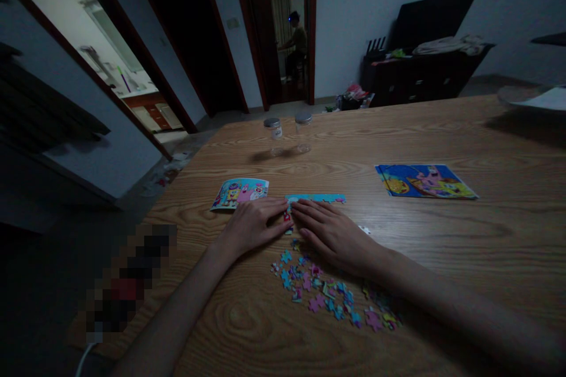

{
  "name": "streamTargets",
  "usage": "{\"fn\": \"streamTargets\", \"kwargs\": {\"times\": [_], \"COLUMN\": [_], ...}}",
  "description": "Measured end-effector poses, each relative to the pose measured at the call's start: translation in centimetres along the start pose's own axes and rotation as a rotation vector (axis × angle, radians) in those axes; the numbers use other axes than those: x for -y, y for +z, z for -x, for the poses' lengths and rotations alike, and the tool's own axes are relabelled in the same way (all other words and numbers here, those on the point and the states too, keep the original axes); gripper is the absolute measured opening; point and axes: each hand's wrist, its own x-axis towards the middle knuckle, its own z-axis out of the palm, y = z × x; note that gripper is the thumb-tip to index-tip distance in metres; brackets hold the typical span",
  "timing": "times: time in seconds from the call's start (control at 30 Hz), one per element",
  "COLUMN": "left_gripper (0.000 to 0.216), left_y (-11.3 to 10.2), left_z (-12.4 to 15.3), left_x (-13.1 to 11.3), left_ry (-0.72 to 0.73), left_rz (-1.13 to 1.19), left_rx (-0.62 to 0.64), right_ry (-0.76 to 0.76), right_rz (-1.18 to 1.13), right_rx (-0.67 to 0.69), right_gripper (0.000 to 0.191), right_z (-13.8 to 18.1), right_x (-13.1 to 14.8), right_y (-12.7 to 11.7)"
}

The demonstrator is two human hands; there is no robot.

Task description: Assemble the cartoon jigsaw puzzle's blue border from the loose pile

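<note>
A partly joined jigsaw puzzle [322, 197] lies on the wooden table, with a light-blue top strip and a short column going down its left side. My left hand [256, 221] rests flat with its fingertips at the upper left corner of the joined pieces. From the other side, my right hand [331, 231] lies with outstretched fingers, its fingertips touching or covering pieces near that corner. Just below the hands is a scattered pile of loose puzzle pieces [316, 303] in blue, pink and yellow. A curled cartoon picture card [241, 191] sits beyond my left hand.
Two clear jars with metal lids, a left jar [276, 132] and a right jar [303, 129], stand toward the far edge. A cartoon picture sheet [427, 181] lies at right. Past the table [354, 135] are a dark cabinet [411, 79] and a seated person [297, 41] in the doorway.
</note>
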Motion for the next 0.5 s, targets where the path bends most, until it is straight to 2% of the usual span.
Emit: {"fn": "streamTargets", "kwargs": {"times": [0.3, 0.5], "left_gripper": [0.050, 0.052], "left_y": [-0.8, -1.1], "left_z": [-0.4, -1.0], "left_x": [-1.1, -1.9], "left_ry": [0.034, 0.049], "left_rz": [-0.113, -0.138], "left_rx": [0.101, 0.089], "right_ry": [-0.005, -0.036], "right_rz": [-0.014, -0.014], "right_rx": [-0.001, -0.041], "right_gripper": [0.050, 0.050], "right_z": [0.0, 0.0], "right_x": [0.1, 0.2], "right_y": [-0.2, 0.0]}}
